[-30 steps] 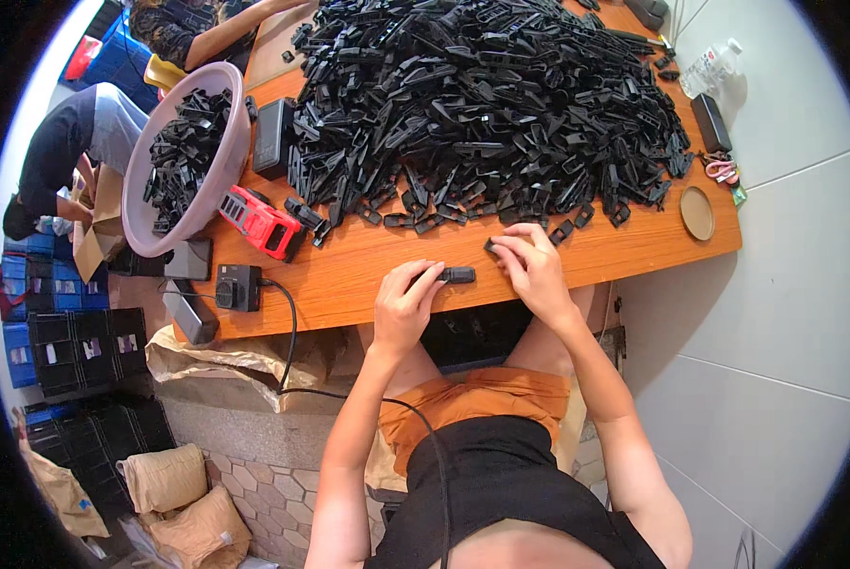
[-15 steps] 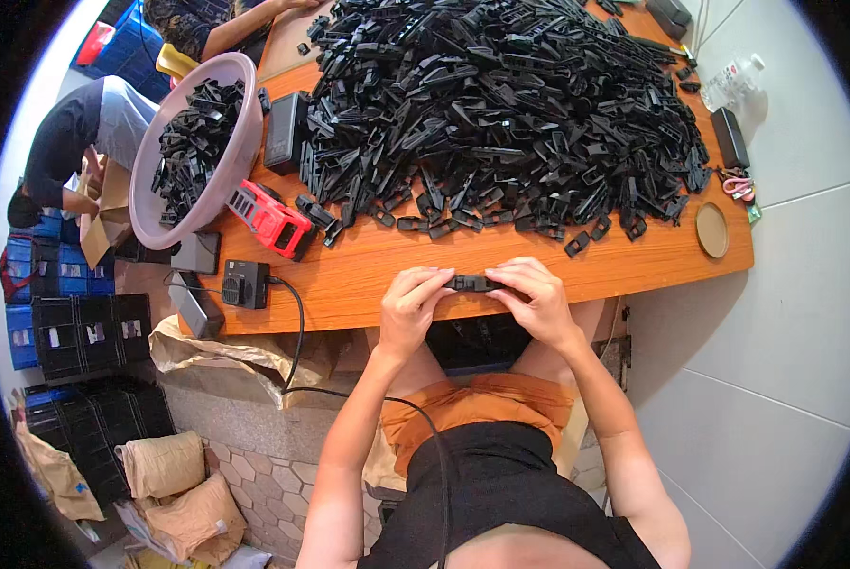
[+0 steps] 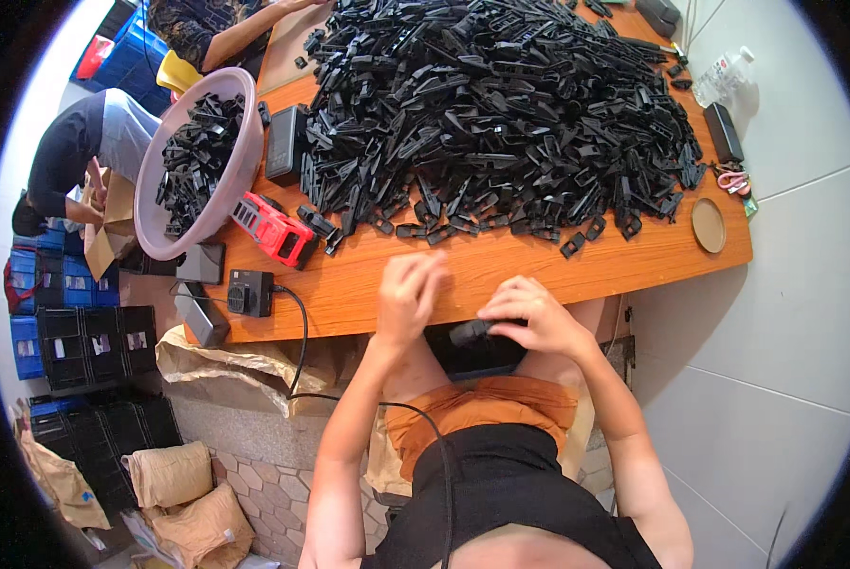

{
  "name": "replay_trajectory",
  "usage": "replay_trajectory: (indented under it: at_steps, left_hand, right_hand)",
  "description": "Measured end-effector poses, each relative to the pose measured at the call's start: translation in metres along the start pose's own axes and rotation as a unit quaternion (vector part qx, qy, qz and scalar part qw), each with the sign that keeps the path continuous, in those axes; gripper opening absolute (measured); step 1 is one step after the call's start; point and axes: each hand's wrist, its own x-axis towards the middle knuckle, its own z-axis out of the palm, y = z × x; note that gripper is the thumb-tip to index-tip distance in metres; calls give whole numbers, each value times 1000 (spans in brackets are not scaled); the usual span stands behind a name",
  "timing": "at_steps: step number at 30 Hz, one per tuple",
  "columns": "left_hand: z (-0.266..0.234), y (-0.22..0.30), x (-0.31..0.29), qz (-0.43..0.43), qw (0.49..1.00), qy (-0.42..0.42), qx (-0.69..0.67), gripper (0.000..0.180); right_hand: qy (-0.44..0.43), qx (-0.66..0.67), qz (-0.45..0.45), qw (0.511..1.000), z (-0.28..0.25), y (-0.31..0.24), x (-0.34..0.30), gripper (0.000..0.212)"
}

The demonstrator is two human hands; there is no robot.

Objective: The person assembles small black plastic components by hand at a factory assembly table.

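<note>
Piece (image 3: pixel 467 332): small, dark black plastic, blocky, slightly blurred, fine detail unreadable. Sits at right hand (image 3: pixel 539 322) fingertips, sticking out to their left, just off the near table edge, with dark bin (image 3: pixel 487 361) behind it in view. Right thumb and fingers clamped on it, thumb below, fingers above. Left hand (image 3: pixel 406 298) well apart, up and to the left of the right fingertips, motion-blurred; nothing visible in it. Can't tell if its fingers touch each other.

Vs half a second ago: both hands had the part pinched between them above the tabletop. Now right only, part lower and nearer the body; left has let go.

Outward: bare strip of wooden table (image 3: pixel 349 301) just past the left fingertips. Beyond both hands' fingers, big heap of black plastic parts (image 3: pixel 491 114), loose ones along its near edge. Left of left fingers: black boxy device (image 3: pixel 250 293) with cable, then red-and-black unit (image 3: pixel 278 232), then pale pink basin (image 3: pixel 248 114) holding more black parts. Far right of right fingers: round tan disc (image 3: pixel 708 226).
</note>
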Motion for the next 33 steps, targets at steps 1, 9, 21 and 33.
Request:
replay_trajectory:
  at_steps: [1,9,21,33]
  left_hand:
    - [1,-1,8,-39,997,59,43,27]
    - [9,-27,71,-110,990,66,54,23]
    - [16,-42,109,-217,970,20,104,34]
    - [-3,-9,34,-363,540,102,-752,35]
  right_hand:
    - [1,-2,0,1000,-1,-4,1,27]
    - [170,-111,65,977,50,10,78,31]
    - [232,-177,47,955,31,24,46,16]
    - [316,9,103,943,32,11,27,18]
